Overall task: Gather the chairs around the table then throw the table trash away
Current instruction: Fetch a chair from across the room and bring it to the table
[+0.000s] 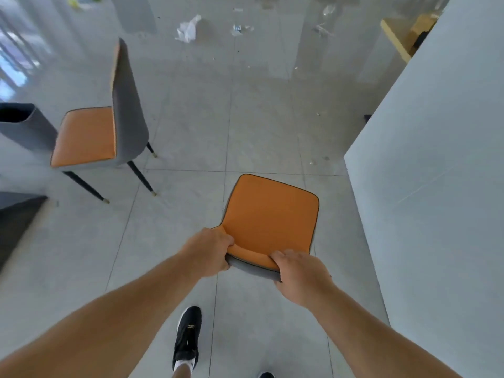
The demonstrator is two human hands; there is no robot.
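An orange-and-grey chair (271,214) stands right in front of me, seen from above. My left hand (208,251) grips the left end of its backrest top, and my right hand (298,274) grips the right end. A second chair (87,135) of the same kind stands to the left, its seat facing left toward a white table edge (16,170). A grey chair back (24,124) shows at the far left. Crumpled white trash (188,28) and clear wrappers (240,28) lie on the floor far ahead.
A white wall (436,159) juts in on the right, close to the held chair. A yellow piece of furniture (395,36) stands at the far right. A dark object (16,222) sits at the left edge. My black shoe (188,336) is on grey floor tiles.
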